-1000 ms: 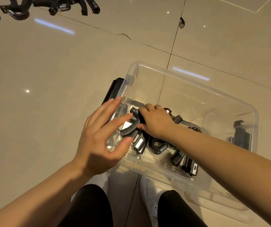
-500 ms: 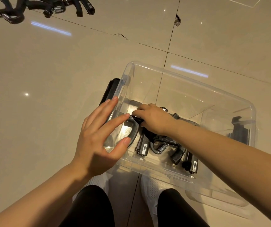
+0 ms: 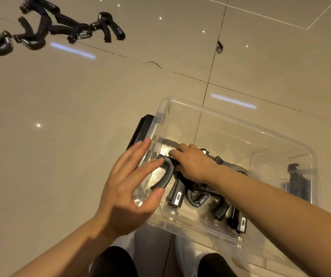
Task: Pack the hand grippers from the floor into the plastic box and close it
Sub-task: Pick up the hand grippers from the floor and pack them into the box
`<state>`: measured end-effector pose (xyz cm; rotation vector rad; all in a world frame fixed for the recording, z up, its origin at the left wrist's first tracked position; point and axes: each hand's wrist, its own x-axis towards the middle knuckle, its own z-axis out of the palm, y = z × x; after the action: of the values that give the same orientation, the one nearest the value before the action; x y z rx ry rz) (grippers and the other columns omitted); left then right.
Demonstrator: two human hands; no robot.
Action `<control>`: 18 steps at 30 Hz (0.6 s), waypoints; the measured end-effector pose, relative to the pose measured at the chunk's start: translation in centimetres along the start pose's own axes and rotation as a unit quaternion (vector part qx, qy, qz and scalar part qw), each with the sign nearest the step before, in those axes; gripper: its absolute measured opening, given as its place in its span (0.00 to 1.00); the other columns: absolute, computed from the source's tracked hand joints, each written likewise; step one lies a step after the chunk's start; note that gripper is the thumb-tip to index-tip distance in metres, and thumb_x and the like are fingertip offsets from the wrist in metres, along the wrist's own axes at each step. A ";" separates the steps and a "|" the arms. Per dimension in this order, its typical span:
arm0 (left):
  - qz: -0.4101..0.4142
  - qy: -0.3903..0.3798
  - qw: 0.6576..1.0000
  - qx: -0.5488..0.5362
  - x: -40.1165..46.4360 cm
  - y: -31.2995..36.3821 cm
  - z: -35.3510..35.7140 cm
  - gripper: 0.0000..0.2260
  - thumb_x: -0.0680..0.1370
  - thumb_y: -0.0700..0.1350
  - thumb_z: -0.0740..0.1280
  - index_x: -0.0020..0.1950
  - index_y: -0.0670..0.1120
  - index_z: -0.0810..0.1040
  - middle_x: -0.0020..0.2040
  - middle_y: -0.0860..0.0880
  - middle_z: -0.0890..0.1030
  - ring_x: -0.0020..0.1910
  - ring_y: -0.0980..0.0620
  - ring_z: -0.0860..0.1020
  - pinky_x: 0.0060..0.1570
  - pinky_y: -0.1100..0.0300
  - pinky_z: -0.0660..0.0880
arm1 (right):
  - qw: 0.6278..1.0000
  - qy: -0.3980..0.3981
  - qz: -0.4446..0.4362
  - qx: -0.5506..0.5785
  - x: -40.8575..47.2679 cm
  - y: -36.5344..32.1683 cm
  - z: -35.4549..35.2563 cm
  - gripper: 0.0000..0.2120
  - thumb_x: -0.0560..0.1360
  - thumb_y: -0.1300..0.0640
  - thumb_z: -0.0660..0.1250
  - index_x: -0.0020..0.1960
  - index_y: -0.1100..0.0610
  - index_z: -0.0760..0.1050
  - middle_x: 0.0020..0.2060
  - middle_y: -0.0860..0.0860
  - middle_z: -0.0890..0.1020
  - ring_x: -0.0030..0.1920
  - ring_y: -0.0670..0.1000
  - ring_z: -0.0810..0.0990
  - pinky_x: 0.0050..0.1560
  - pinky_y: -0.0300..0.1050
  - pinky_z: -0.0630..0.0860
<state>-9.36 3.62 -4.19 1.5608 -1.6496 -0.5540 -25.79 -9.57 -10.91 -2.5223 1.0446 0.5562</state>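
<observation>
A clear plastic box stands open on the floor in front of my feet. Inside it lie several black hand grippers. My right hand reaches into the box and rests on the top of one black hand gripper at the box's left side, fingers curled over it. My left hand hovers with fingers spread at the box's left wall, holding nothing. Several more black hand grippers lie on the floor at the far left.
A dark flat object, partly hidden, lies against the box's left outer side. A black latch shows at the box's right end. My white shoes stand just under the box's near edge. The beige floor tile has a small crack.
My right hand has laid the gripper it carried down flat at the box's left side. The view has tilted up, showing more of the grippers on the floor.
</observation>
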 end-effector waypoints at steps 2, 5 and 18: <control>-0.010 -0.004 1.000 -0.019 0.1 0.2 0.0 0.22 0.68 0.49 0.63 0.63 0.51 0.75 0.72 0.52 0.65 0.72 0.51 0.63 0.70 0.61 0.59 | 1.000 -0.004 0.003 0.011 0.0 0.1 -0.1 0.22 0.77 0.58 0.62 0.70 0.54 0.63 0.66 0.57 0.68 0.58 0.61 0.69 0.58 0.53 0.70; -0.016 -0.007 0.999 -0.031 0.0 0.2 -0.2 0.21 0.69 0.49 0.64 0.62 0.50 0.75 0.72 0.51 0.66 0.72 0.51 0.63 0.70 0.58 0.61 | 1.000 -0.007 0.004 0.021 0.1 0.1 -0.2 0.21 0.78 0.56 0.62 0.69 0.54 0.64 0.66 0.57 0.68 0.58 0.60 0.69 0.58 0.52 0.69; -0.020 -0.030 0.999 -0.028 0.0 0.1 -0.3 0.21 0.72 0.47 0.62 0.65 0.46 0.75 0.73 0.50 0.65 0.73 0.51 0.61 0.70 0.62 0.58 | 1.000 0.024 -0.005 0.014 -0.1 -0.8 -0.8 0.21 0.76 0.56 0.62 0.68 0.54 0.67 0.69 0.55 0.67 0.65 0.60 0.67 0.63 0.54 0.67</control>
<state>-9.16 3.73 -3.98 1.5517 -1.6361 -0.6688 -25.09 -9.38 -10.05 -2.5259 1.0495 0.4782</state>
